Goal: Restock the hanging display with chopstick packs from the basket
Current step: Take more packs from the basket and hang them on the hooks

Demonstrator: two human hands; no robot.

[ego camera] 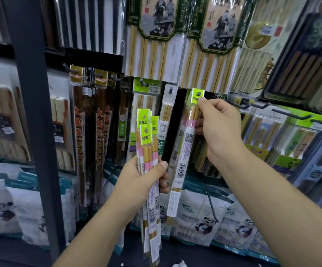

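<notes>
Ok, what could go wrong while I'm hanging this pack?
The right hand pinches the single pack only by its green header, so it could miss the peg or tear. The left hand grips the bundle low down, so packs could fan out and slip.

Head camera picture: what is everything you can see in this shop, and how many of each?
Bunch of chopstick packs: at least three, lime-green tops, pink bands, in the left hand.
Single chopstick pack: one, same colours, top pinched up at a peg.
Big bamboo packs: two, tan, top row.
Dark chopstick packs: several, brown and red, hanging left.
Panda bags: several, white and teal, bottom shelf.
Empty hooks: a few, black, right.
Left hand: one, gripping.
Right hand: one, pinching.
</notes>
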